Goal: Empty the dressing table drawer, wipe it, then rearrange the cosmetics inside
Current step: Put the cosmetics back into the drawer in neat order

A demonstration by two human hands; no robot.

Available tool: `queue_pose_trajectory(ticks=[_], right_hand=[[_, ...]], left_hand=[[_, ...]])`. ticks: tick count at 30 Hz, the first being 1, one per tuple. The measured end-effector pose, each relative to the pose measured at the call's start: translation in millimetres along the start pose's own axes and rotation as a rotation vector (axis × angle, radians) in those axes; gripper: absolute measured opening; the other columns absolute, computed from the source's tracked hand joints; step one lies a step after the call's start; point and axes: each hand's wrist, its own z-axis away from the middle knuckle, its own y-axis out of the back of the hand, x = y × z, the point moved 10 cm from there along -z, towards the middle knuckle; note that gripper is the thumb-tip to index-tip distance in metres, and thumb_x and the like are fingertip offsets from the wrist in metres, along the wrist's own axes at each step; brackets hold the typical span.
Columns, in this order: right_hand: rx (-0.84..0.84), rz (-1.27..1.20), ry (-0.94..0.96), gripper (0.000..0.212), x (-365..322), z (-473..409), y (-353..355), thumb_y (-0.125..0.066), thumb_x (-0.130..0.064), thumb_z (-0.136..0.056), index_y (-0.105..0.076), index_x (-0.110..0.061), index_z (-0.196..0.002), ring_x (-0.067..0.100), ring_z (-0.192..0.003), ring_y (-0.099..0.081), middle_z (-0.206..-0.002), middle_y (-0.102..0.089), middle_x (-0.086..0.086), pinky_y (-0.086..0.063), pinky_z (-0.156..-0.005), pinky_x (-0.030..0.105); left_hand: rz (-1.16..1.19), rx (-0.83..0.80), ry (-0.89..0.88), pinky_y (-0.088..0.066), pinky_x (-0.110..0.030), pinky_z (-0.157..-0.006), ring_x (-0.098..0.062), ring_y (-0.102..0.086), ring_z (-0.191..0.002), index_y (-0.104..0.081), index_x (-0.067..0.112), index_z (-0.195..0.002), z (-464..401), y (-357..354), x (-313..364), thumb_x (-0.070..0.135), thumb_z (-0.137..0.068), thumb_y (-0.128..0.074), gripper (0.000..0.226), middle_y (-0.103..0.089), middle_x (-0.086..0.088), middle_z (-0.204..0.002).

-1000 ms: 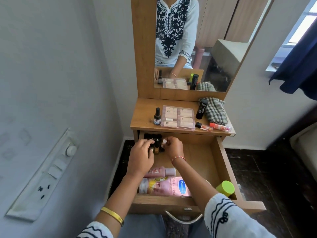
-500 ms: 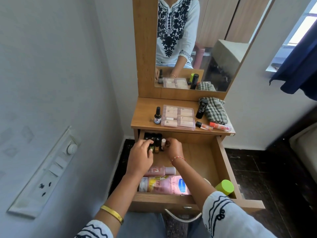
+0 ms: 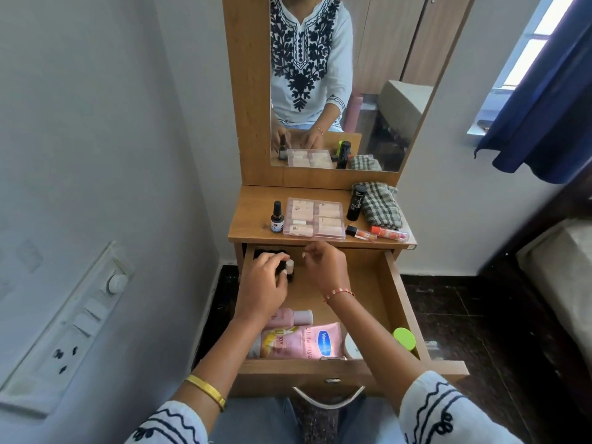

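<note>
The wooden drawer (image 3: pixel 394 285) of the dressing table stands pulled out. At its back left corner is a cluster of small dark bottles (image 3: pixel 267 254). My left hand (image 3: pixel 264 288) reaches into that corner, its fingers curled round a small white-capped bottle (image 3: pixel 290 266). My right hand (image 3: pixel 325 267) hovers just right of it with loosely bent fingers; nothing shows in it. At the drawer's front lie a pink bottle (image 3: pixel 296 317), a pink lotion tube (image 3: pixel 309 342), a white jar (image 3: pixel 352 349) and a green-lidded jar (image 3: pixel 404 338).
On the tabletop (image 3: pixel 253 216) stand a dropper bottle (image 3: pixel 276 217), a clear box of tubes (image 3: pixel 315 219), a black tube (image 3: pixel 355 205), a checked cloth (image 3: pixel 382 208) and two lip gloss tubes (image 3: pixel 389 233). A switchboard (image 3: pixel 64 331) is on the left wall. A blue curtain (image 3: pixel 544 107) hangs at right.
My right hand has let go of the white-capped bottle and drawn back to the right. My left hand stays at the bottles, now with that bottle at its fingertips.
</note>
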Motion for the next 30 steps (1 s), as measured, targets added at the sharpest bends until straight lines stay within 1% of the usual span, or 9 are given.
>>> queue_pose_trajectory(ticks=[3,7,11,13,17,24,26,28,30], right_hand=[[0.109,0.008,0.052,0.010,-11.9,-7.8,38.4,-0.061,-0.014,-0.085,-0.067,-0.010,-0.092,0.010,-0.072,-0.057,-0.084,-0.068,0.004,-0.047,-0.068,0.021],[0.266,0.046,0.071,0.007,-21.9,-32.5,92.7,-0.060,-0.011,-0.085,-0.065,-0.008,-0.089,0.011,-0.070,-0.054,-0.082,-0.065,0.004,-0.044,-0.064,0.016],[0.383,0.103,0.057,0.018,-26.1,-62.1,127.8,-0.060,-0.007,-0.083,-0.062,-0.007,-0.102,0.019,-0.091,-0.053,-0.106,-0.058,0.011,-0.046,-0.083,0.027],[0.362,0.155,0.033,0.027,-23.9,-76.3,129.4,-0.063,-0.009,-0.082,-0.059,-0.008,-0.109,0.024,-0.103,-0.051,-0.114,-0.052,0.012,-0.046,-0.089,0.031],[0.227,0.239,-0.024,0.036,-12.6,-96.9,115.3,-0.066,-0.013,-0.082,-0.057,-0.011,-0.117,0.028,-0.109,-0.049,-0.117,-0.054,0.012,-0.045,-0.093,0.036],[0.244,0.085,-0.005,0.028,-7.5,-96.4,118.6,-0.065,-0.002,-0.080,-0.060,-0.009,-0.107,0.026,-0.098,-0.059,-0.108,-0.064,0.012,-0.046,-0.077,0.027],[0.278,0.013,0.020,0.028,-11.6,-89.4,125.2,-0.066,-0.005,-0.081,-0.061,-0.010,-0.108,0.017,-0.092,-0.058,-0.106,-0.065,0.008,-0.045,-0.074,0.019],[0.292,-0.064,0.054,0.027,-20.1,-79.7,130.4,-0.069,-0.010,-0.079,-0.062,-0.011,-0.106,0.003,-0.077,-0.054,-0.097,-0.063,-0.001,-0.041,-0.064,0.007],[0.224,-0.164,0.076,0.026,-27.9,-70.6,127.0,-0.072,-0.014,-0.077,-0.064,-0.011,-0.102,0.000,-0.069,-0.055,-0.087,-0.062,-0.005,-0.043,-0.057,0.005]], left_hand=[[0.038,0.014,-0.032,-0.043,-0.021,-0.084,-0.013,-0.053,-0.110,-0.058,0.020,-0.118,-9.6,-3.6,21.3,0.016,-0.088,-0.053,0.031,-0.057,0.002,-0.120],[0.083,-0.006,-0.091,-0.033,-0.018,-0.093,-0.016,-0.047,-0.119,-0.057,0.014,-0.120,-28.3,-10.7,53.5,0.011,-0.087,-0.053,0.033,-0.055,-0.003,-0.125],[0.109,-0.015,-0.119,-0.033,-0.018,-0.091,-0.018,-0.046,-0.119,-0.057,0.013,-0.121,-46.7,-13.2,76.2,0.010,-0.088,-0.052,0.033,-0.055,-0.005,-0.125],[0.114,-0.014,-0.139,-0.034,-0.018,-0.090,-0.017,-0.048,-0.116,-0.057,0.014,-0.119,-54.5,-12.6,84.2,0.010,-0.087,-0.052,0.033,-0.056,-0.005,-0.122],[0.130,-0.021,-0.155,-0.039,-0.021,-0.088,-0.017,-0.052,-0.112,-0.058,0.012,-0.118,-63.3,-11.7,90.4,0.008,-0.086,-0.052,0.032,-0.057,-0.006,-0.118],[0.171,-0.043,-0.128,-0.037,-0.014,-0.087,-0.014,-0.051,-0.112,-0.058,0.013,-0.117,-65.1,-13.8,85.1,0.007,-0.086,-0.053,0.032,-0.057,-0.004,-0.119],[0.196,-0.041,-0.113,-0.036,-0.014,-0.088,-0.013,-0.051,-0.113,-0.058,0.014,-0.117,-64.6,-13.3,82.9,0.007,-0.086,-0.053,0.032,-0.057,-0.003,-0.119],[0.226,-0.032,-0.093,-0.037,-0.015,-0.089,-0.013,-0.051,-0.113,-0.057,0.015,-0.119,-65.1,-11.4,81.0,0.009,-0.087,-0.053,0.033,-0.056,-0.003,-0.121],[0.258,-0.023,-0.072,-0.041,-0.020,-0.091,-0.014,-0.052,-0.115,-0.054,0.014,-0.123,-66.0,-9.2,79.9,0.013,-0.089,-0.054,0.035,-0.055,-0.003,-0.123]])
